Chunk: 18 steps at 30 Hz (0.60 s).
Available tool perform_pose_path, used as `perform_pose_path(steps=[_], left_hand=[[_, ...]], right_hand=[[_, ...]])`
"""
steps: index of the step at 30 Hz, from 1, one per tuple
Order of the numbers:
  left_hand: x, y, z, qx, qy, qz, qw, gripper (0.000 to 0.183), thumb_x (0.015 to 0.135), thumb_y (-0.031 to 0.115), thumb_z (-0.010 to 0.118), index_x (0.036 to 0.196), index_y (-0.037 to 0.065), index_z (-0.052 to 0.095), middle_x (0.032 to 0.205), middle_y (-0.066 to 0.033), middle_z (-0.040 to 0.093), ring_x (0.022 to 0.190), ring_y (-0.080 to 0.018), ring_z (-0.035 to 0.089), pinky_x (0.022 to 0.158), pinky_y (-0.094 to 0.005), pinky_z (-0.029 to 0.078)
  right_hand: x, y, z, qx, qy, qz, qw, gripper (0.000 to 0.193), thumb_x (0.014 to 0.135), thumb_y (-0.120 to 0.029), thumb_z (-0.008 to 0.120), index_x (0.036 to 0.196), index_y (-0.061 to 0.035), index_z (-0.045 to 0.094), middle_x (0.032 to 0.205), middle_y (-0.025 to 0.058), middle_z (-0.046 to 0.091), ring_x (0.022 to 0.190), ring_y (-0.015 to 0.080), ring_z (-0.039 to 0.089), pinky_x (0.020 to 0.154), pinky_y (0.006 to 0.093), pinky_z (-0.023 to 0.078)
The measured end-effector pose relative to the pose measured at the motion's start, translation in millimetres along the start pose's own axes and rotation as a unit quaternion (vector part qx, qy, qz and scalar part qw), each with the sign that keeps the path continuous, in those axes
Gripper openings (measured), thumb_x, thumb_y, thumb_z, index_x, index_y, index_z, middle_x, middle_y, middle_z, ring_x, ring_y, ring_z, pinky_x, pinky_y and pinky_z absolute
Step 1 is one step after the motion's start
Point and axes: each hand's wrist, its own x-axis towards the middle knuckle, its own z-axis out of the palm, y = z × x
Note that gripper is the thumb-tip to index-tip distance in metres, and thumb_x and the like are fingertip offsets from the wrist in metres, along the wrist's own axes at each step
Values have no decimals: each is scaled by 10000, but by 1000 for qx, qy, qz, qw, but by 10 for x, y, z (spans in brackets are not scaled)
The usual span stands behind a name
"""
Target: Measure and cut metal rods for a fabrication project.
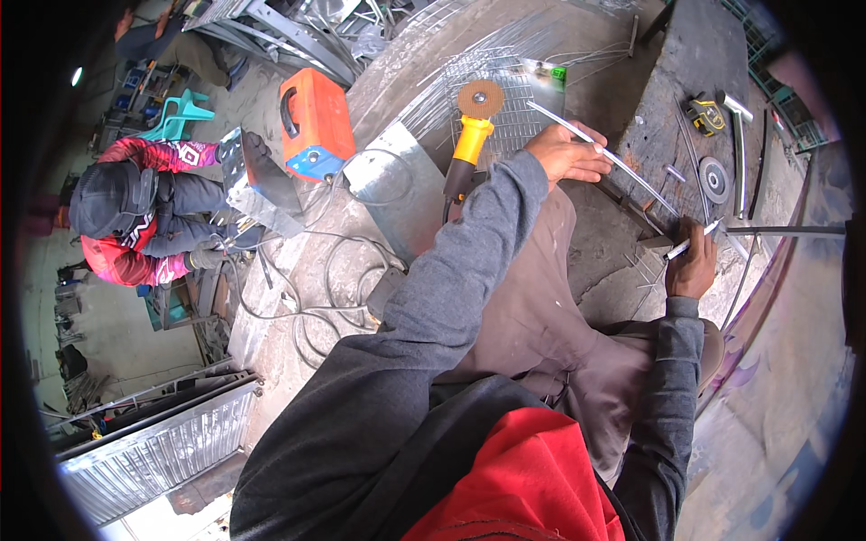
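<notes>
- Head view: we've got the left hand pinching a thin metal rod, out left of the dark bench, the rod slanting down toward its near end.
- Now we see the right hand, fingers bent round a slim pale piece by the bench's near end.
- On the bench we spot a tape measure and a grey disc.
- Left of the bench, a yellow grinder; farther left, an orange machine.

The one fisheye view looks steeply down from a head mount, red cloth very near at lower centre, a co-worker farther off at left.
</notes>
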Motion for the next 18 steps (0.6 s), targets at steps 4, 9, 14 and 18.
perform_pose_path(steps=[4, 9, 14, 18], left_hand=[[4, 7, 55, -1, 4, 4, 1000, 323, 912, 133, 666, 1169, -18, 542, 1102, -217, 658, 1010, -287, 687, 868, -381, 584], [-1, 21, 37, 9, 15, 13, 1000, 277, 935, 95, 619, 1174, -20, 538, 1080, -228, 669, 973, -288, 698, 865, -376, 589], [2, 27, 43, 11, 6, 9, 1000, 307, 945, 108, 618, 1199, -25, 509, 1124, -224, 639, 1052, -294, 669, 911, -380, 571], [-5, 48, 70, 22, 16, 7, 1000, 326, 940, 119, 633, 1205, -22, 504, 1121, -221, 636, 1059, -296, 665, 914, -383, 570]], right_hand=[[-16, 72, 6, -9, -6, 18, 1000, 464, 720, 77, 577, 1113, -161, 637, 982, 63, 648, 907, 318, 585, 795, 400, 479], [0, 64, 4, 11, -5, -2, 1000, 490, 692, 81, 571, 1119, -155, 624, 1044, 69, 649, 957, 328, 590, 811, 403, 486], [-6, 67, -14, 15, -7, 16, 1000, 415, 723, 7, 632, 1093, -180, 628, 983, 43, 637, 938, 303, 597, 773, 405, 503], [-51, 118, -40, 35, -9, 8, 999, 423, 725, -5, 641, 1108, -185, 622, 1008, 46, 640, 956, 299, 592, 775, 406, 508]])
